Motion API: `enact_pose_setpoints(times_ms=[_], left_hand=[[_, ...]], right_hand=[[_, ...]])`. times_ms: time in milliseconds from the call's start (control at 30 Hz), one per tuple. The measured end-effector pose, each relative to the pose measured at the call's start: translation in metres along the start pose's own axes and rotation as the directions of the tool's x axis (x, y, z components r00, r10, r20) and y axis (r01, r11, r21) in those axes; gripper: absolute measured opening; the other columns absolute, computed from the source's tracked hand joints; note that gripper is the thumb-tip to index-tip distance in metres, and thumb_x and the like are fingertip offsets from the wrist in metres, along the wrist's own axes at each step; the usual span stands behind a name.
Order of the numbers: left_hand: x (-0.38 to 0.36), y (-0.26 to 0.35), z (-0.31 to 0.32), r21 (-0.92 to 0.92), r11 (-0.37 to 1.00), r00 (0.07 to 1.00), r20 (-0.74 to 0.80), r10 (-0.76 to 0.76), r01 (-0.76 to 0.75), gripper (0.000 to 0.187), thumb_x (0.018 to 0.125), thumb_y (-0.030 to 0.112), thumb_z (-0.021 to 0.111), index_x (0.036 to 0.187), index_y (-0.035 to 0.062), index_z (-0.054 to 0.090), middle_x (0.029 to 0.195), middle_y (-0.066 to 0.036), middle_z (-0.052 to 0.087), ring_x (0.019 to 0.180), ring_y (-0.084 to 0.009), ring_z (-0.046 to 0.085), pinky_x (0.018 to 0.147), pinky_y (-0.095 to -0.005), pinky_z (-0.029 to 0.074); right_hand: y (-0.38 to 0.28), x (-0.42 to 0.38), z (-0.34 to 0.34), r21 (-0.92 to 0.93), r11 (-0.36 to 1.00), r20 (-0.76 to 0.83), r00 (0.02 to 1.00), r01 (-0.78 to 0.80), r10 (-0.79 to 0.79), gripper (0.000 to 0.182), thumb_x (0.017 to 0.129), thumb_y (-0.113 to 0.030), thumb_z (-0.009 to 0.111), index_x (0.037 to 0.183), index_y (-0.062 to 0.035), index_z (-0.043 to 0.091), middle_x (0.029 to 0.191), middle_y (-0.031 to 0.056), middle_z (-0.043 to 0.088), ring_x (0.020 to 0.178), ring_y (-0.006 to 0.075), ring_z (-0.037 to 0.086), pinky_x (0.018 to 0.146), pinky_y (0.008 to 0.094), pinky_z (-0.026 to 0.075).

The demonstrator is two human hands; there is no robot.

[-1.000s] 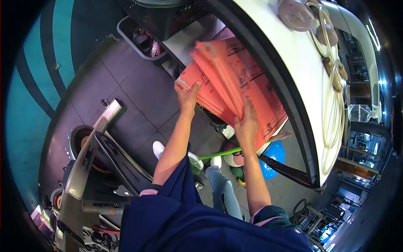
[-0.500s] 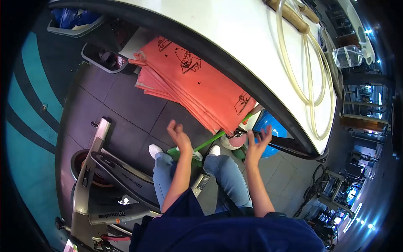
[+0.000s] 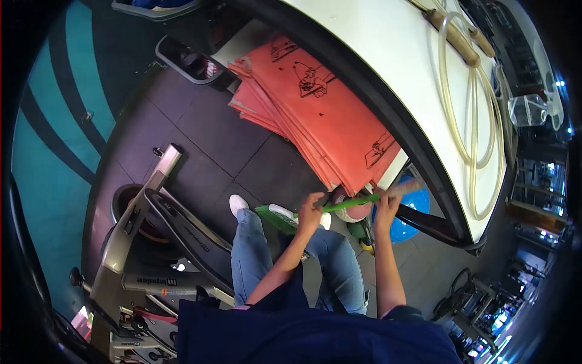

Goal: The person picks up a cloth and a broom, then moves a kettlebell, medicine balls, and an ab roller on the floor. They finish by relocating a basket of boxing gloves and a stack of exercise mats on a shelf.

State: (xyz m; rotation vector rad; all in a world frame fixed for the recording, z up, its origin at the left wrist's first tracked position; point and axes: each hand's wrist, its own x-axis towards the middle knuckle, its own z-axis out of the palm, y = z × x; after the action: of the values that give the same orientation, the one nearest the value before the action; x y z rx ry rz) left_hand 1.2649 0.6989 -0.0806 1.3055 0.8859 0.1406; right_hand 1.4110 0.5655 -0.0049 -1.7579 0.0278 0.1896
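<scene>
A green broom (image 3: 348,203) slants across in front of my knees, its fan of green bristles (image 3: 276,219) low by my shoes. My right hand (image 3: 386,206) is closed round the upper part of the handle, near its pale, blurred end. Lower down, my left hand (image 3: 310,213) has its fingers curled at the handle and appears to grip it. Just beyond the handle is a stack of folded orange-red sheets (image 3: 339,115) with black line drawings, lying under the white table (image 3: 388,36). A pink and white ball (image 3: 353,212) sits behind the handle.
A blue ball (image 3: 412,209) rests under the table's right corner. Clear tubing with wooden handles (image 3: 461,45) lies on the tabletop. An exercise machine (image 3: 182,224) stands close on my left. Dark bins (image 3: 188,60) are at the upper left.
Both hands were apart and open with the broom leaning beyond them; now they have closed on its handle. The view has shifted, so the table and sheets appear further right.
</scene>
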Motion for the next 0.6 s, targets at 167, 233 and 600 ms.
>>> enact_pose_setpoints(times_ms=[167,233,600], left_hand=[[-0.043,-0.027,-0.004,0.199,0.944,0.921,0.342,0.185,-0.263,0.055,0.068,-0.001,0.066,0.119,0.0119,0.051,0.12,-0.016,0.055,0.119,-0.0374,0.046,0.101,-0.0432,0.037],[-0.058,-0.011,-0.02,0.182,0.944,0.924,0.32,0.208,-0.275,0.05,0.069,0.003,0.068,0.116,0.0114,0.052,0.117,-0.015,0.056,0.119,-0.0386,0.045,0.102,-0.044,0.036],[0.058,0.142,-0.195,0.225,0.886,0.763,-0.451,0.464,-0.406,0.016,0.086,0.01,0.059,0.101,0.003,0.06,0.089,-0.005,0.062,0.08,-0.0169,0.057,0.072,-0.0309,0.046]], right_hand=[[-0.053,-0.099,0.008,-0.229,0.972,0.21,0.978,0.059,-0.009,0.023,0.091,-0.014,0.06,0.106,0.0021,0.055,0.096,0.0099,0.062,0.088,0.0157,0.058,0.08,0.0282,0.045],[-0.093,-0.114,0.041,-0.197,0.974,0.35,0.936,0.111,-0.036,0.022,0.089,-0.013,0.061,0.104,0.0026,0.057,0.098,0.0115,0.063,0.087,0.0165,0.059,0.078,0.0286,0.046],[-0.243,-0.101,0.242,0.185,0.81,0.627,0.568,0.556,-0.533,0.04,0.081,-0.006,0.068,0.117,0.0048,0.054,0.116,0.0185,0.059,0.107,0.0274,0.058,0.092,0.0347,0.045]])
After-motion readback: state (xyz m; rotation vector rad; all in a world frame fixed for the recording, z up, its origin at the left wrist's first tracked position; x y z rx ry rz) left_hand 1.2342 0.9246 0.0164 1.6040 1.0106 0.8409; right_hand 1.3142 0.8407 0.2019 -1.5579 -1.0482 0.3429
